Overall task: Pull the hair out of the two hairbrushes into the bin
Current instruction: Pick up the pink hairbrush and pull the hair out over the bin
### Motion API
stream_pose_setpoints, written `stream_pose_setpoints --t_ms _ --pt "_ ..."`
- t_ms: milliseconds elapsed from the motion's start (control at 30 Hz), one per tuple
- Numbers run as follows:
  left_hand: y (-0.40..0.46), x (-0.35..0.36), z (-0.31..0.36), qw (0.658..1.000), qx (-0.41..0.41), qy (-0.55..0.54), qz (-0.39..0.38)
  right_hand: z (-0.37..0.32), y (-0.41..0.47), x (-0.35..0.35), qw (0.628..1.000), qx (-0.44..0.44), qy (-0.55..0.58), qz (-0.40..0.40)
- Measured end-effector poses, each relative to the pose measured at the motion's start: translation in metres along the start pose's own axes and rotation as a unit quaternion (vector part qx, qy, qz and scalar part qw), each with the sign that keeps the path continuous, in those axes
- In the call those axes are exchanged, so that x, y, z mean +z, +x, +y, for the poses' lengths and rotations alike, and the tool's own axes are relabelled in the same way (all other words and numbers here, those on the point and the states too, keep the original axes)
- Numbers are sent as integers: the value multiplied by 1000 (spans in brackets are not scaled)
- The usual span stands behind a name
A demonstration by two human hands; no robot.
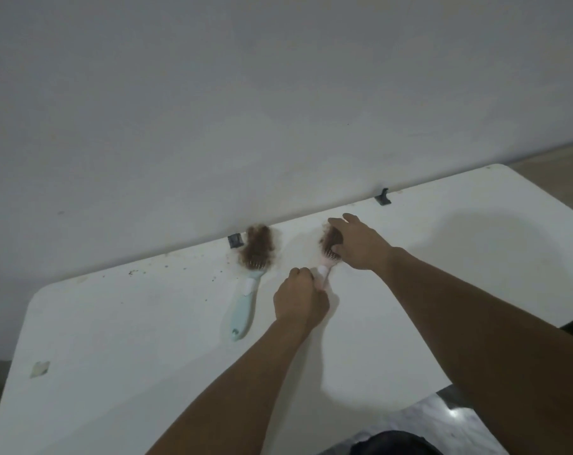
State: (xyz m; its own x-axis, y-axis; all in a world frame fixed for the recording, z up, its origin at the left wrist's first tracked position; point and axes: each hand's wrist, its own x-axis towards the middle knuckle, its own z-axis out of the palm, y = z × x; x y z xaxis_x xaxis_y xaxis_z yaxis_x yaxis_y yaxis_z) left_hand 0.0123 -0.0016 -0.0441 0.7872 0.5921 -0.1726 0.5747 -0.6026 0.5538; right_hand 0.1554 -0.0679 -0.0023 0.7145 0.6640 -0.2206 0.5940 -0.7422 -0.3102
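Two hairbrushes lie on a white table [147, 339] near its far edge. The pale blue brush [244, 303] is on the left, its head covered by a clump of brown hair [258, 246]. The pink brush [328, 260] lies to its right. My left hand [300, 298] grips the pink brush's handle. My right hand [359, 243] reaches over its head, thumb and fingers closing on the brown hair [332, 238] there. No bin is in view.
A grey wall rises right behind the table's far edge. Two dark clips [235, 240] [382, 197] sit on that edge. Small hair crumbs [134, 272] speckle the table at left. A piece of tape [39, 369] sticks near the front left.
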Motion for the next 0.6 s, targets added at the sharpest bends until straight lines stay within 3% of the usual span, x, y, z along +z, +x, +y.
stream_pose_setpoints --t_ms 233,333,400,600 --pt "2 -11 1 993 -56 -95 -47 -1 -6 1 979 84 170 72" --pt "1 -10 3 976 -41 -203 -71 1 -14 -7 947 139 268 106" --pt "-2 -7 4 972 -25 -220 -79 7 -22 -14 914 180 345 118" --pt "-26 -4 25 950 5 -265 -167 40 -60 -36 854 260 448 44"
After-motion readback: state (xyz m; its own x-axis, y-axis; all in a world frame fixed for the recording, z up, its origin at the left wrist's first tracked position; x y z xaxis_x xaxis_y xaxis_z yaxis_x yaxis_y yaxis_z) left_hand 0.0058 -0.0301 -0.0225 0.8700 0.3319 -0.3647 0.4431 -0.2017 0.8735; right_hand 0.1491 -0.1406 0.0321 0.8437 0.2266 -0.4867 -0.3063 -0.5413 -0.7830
